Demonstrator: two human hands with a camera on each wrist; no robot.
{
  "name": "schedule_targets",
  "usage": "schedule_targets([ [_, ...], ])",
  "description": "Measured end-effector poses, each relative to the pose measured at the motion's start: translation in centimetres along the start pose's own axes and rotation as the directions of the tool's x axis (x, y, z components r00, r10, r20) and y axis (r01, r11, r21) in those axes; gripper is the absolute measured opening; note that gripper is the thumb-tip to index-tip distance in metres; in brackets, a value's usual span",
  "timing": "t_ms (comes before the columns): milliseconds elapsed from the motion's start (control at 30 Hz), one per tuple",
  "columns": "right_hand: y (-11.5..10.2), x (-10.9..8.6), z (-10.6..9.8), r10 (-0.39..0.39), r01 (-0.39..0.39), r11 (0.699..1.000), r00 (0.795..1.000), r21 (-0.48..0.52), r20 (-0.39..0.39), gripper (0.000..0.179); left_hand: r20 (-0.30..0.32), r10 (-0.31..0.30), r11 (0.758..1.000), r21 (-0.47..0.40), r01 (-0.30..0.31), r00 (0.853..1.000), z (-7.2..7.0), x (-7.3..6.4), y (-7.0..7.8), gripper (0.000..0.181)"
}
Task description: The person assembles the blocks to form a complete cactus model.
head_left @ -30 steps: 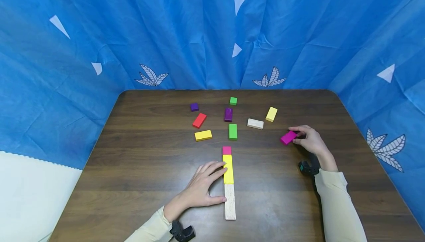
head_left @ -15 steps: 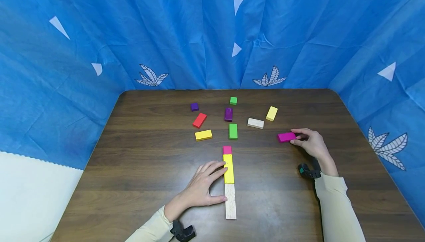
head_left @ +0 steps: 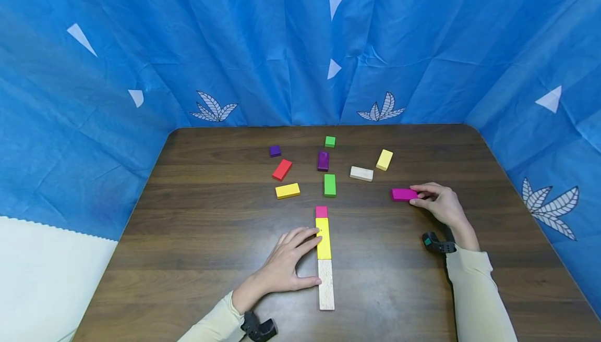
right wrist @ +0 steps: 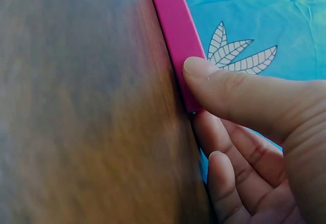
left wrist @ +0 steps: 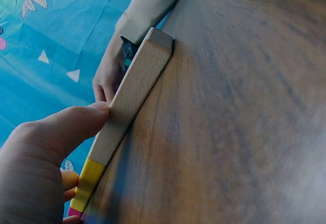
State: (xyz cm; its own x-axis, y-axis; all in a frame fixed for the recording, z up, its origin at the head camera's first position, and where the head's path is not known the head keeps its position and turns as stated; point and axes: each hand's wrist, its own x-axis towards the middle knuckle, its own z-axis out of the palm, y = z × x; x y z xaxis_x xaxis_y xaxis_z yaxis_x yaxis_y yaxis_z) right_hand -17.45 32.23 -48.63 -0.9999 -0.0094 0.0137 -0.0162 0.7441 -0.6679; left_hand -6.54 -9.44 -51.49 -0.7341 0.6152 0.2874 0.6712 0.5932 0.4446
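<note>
My left hand (head_left: 284, 266) lies beside a row of blocks, fingers spread, with fingertips at a yellow block (head_left: 324, 248) and the thumb at a plain wooden block (head_left: 326, 292). In the left wrist view the thumb tip meets the side of the wooden block (left wrist: 130, 96). A small pink block (head_left: 321, 211) ends the row at its far side. Over on the right, my right hand (head_left: 441, 204) pinches a magenta block (head_left: 403, 194) by its right end. The right wrist view shows the thumb against the long face of that magenta block (right wrist: 178, 35), which lies along the table.
Beyond the row, loose blocks lie scattered: yellow (head_left: 287, 191), red (head_left: 282, 170), dark purple (head_left: 275, 150), purple (head_left: 323, 161), green (head_left: 329, 185), small green (head_left: 330, 142), whitish (head_left: 361, 173) and pale yellow (head_left: 384, 160). A blue curtain (head_left: 263, 45) hangs behind the wooden table (head_left: 211, 217).
My right hand has turned the magenta block from a slant to lying nearly crosswise, moving it slightly left. The left hand and the row have stayed put.
</note>
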Motion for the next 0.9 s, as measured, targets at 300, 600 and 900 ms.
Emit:
schedule_targets([
  [300,-0.1,-0.3,0.0,-0.038,0.038,0.999,0.999,-0.012,-0.021,0.034,-0.004,0.004,1.0,0.001,-0.004,1.0,-0.1,0.0,0.0,0.081],
  [600,-1.4,-0.8,0.8,-0.099,0.099,0.995,0.994,0.003,-0.051,0.03,0.004,-0.003,1.0,-0.003,0.003,1.0,-0.4,0.0,0.1,0.082],
  [900,-3.9,-1.4,2.1,-0.173,0.173,0.984,0.985,0.042,-0.01,0.028,0.01,-0.008,1.0,-0.004,0.008,1.0,-0.3,0.0,0.1,0.082],
])
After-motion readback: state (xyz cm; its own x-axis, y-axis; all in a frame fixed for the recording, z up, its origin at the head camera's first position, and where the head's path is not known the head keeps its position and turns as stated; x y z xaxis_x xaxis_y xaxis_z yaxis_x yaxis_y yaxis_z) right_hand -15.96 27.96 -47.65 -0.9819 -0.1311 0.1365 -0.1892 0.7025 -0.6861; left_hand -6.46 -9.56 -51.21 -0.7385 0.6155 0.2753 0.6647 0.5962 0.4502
